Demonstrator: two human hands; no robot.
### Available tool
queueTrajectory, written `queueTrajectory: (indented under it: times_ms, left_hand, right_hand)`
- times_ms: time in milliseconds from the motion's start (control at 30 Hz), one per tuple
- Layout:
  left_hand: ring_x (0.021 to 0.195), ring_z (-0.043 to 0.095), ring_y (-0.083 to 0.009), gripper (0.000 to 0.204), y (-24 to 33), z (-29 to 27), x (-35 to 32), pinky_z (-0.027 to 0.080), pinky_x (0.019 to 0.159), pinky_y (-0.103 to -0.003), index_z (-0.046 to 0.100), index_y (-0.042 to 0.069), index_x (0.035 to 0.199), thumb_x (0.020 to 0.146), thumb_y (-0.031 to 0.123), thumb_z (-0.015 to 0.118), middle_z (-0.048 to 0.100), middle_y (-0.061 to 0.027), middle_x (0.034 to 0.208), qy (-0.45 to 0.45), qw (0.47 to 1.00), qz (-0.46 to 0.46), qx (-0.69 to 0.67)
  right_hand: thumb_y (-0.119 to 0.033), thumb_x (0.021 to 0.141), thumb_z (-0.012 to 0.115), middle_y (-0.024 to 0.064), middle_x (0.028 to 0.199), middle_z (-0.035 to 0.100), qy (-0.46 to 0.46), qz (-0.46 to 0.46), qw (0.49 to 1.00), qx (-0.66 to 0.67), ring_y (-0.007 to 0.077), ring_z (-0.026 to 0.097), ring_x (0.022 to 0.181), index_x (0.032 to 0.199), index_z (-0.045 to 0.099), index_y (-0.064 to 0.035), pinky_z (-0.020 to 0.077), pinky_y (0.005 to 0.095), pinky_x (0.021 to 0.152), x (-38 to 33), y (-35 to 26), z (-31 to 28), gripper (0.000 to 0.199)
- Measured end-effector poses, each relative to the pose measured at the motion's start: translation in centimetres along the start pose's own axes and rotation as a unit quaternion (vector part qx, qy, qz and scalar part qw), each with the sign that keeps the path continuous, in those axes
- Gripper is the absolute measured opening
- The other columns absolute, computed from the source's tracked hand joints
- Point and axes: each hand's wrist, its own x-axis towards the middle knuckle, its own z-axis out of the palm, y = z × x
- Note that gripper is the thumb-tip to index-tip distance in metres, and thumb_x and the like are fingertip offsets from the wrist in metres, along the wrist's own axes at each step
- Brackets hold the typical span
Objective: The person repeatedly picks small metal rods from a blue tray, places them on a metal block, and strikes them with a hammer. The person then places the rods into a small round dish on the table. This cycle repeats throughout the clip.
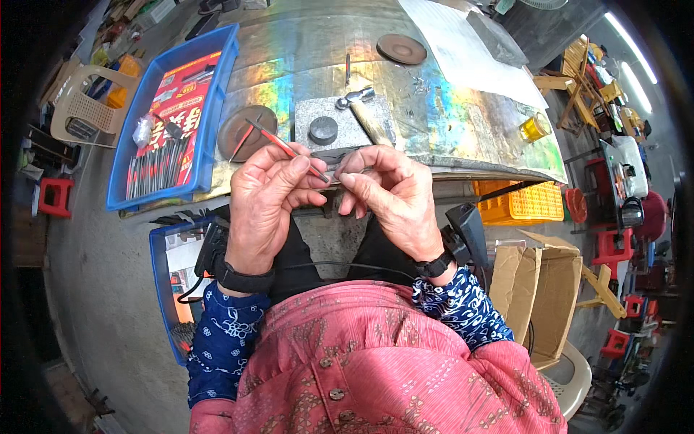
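Observation:
My left hand [267,188] is closed around a slim red-and-black tool [278,142], which slants from the upper left down toward my right fingers. Close beside it, my right hand [390,192] has its thumb and forefinger pinched together; whatever lies between them is too small to make out. Both hands are raised in front of the table's near edge. Beyond the left hand, another thin red piece [242,142] crosses a brown round disc [235,130]; I cannot tell whether it joins the held tool.
On a grey stone slab [303,112] sit a black round block [323,130] and a hammer [365,116]. To the left, a blue tray [230,61] holds several red-and-black tools [160,168]. A yellow jar [535,127] stands at right. Below are a yellow crate [522,206] and cardboard box [517,278].

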Motion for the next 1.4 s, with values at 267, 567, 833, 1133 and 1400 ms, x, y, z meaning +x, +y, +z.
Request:
queueTrajectory:
  times_ms: [267,567,833,1133,1400]
  left_hand:
    - [0.08,0.07,-0.0212,0.017,-0.2,0.4,-0.2,0.06,0.063,-0.029,0.057,0.001,0.11,0.096,0.01,0.056,0.066,-0.0161,0.097,0.006,0.999,-0.019,-0.045]
    - [0.08,0.069,-0.0218,0.017,-0.3,0.4,-0.4,0.059,0.064,-0.03,0.056,0.002,0.108,0.094,0.011,0.06,0.067,-0.0161,0.097,0.006,0.996,-0.023,-0.09]
    - [0.084,0.069,-0.0208,0.016,-1.2,0.5,-0.5,0.06,0.065,-0.03,0.055,0.002,0.11,0.097,0.011,0.055,0.066,-0.0144,0.099,0.009,0.996,0.001,-0.09]
    - [0.083,0.068,-0.0195,0.016,-1.8,0.5,-0.4,0.059,0.066,-0.03,0.055,0.001,0.109,0.097,0.012,0.055,0.066,-0.0148,0.1,0.021,0.993,-0.005,-0.112]
    - [0.077,0.067,-0.0169,0.014,-2.9,1.1,0.0,0.057,0.069,-0.027,0.055,0.0,0.102,0.092,0.009,0.062,0.067,-0.0148,0.094,0.057,0.993,0.057,-0.084]
  right_hand:
    - [-0.004,0.089,0.064,0.0029,0.076,0.062,0.017,-0.003,0.999,0.032,0.0074,0.059,0.06,0.094,0.062,0.0034,0.0426,0.018,0.049,-0.2,-0.1,0.6,0.009]
    - [0.0,0.089,0.064,0.0017,0.076,0.061,0.043,-0.017,0.998,0.044,0.0051,0.056,0.059,0.092,0.061,0.0042,0.0435,0.0177,0.052,-0.3,0.2,1.4,0.006]
    - [0.0,0.091,0.06,0.0025,0.078,0.061,0.079,-0.018,0.996,0.031,0.0054,0.055,0.061,0.094,0.058,0.0043,0.0445,0.0191,0.055,-0.7,0.6,2.2,0.006]
    - [0.0,0.091,0.059,0.003,0.08,0.061,0.096,-0.021,0.995,0.028,0.0058,0.056,0.062,0.093,0.058,0.0038,0.0456,0.0193,0.056,-0.6,1.1,2.4,0.004]
    - [0.003,0.089,0.059,0.004,0.079,0.06,0.14,-0.063,0.988,-0.025,0.0062,0.056,0.061,0.088,0.058,0.0044,0.0468,0.0206,0.054,-0.1,2.8,2.8,0.002]
